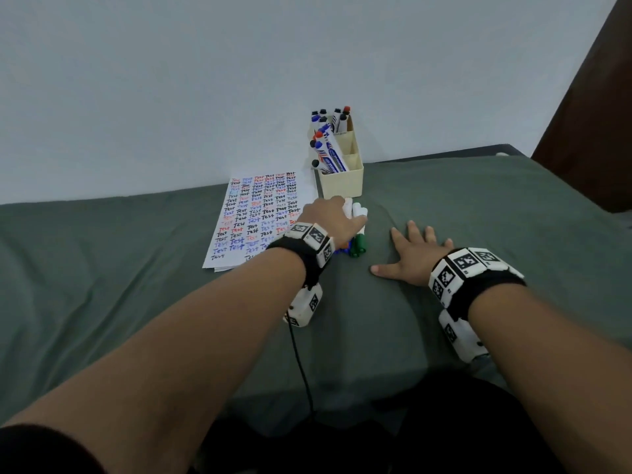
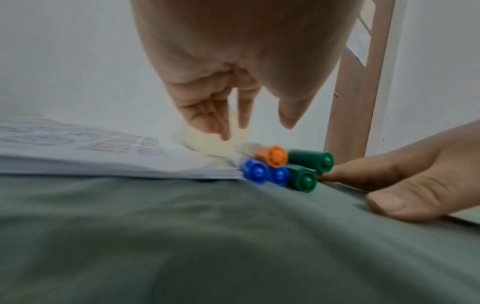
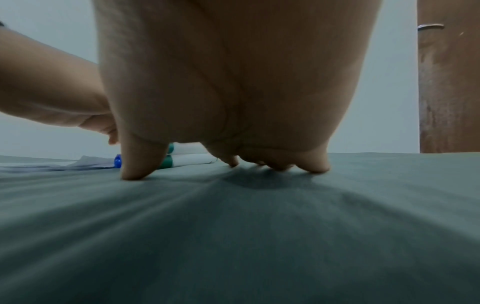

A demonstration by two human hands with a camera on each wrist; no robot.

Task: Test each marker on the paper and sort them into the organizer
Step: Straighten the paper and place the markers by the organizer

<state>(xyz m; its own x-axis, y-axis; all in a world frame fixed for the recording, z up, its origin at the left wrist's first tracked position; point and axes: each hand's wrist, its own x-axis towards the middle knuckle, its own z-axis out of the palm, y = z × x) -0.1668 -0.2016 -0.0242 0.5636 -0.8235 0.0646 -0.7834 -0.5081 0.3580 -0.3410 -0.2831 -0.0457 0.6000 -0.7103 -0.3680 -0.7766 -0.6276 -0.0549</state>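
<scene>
The left hand (image 1: pixel 328 217) hangs with loose fingers over the markers (image 2: pixel 280 166); the right hand (image 1: pixel 415 256) lies flat, fingers spread, on the bed (image 1: pixel 136 285).

A bed under a grey-green sheet (image 1: pixel 136 302) stands against a pale, bare wall (image 1: pixel 171 80).

The sheet lies creased, with folds running across its middle; a thin black cable (image 1: pixel 301 364) trails over it toward the near edge. A dark brown wooden panel (image 1: pixel 595 114) rises at the right, past the bed's corner. From the left wrist view a light wooden post (image 2: pixel 355 92) stands upright against the wall, a rail crossing behind it.
</scene>
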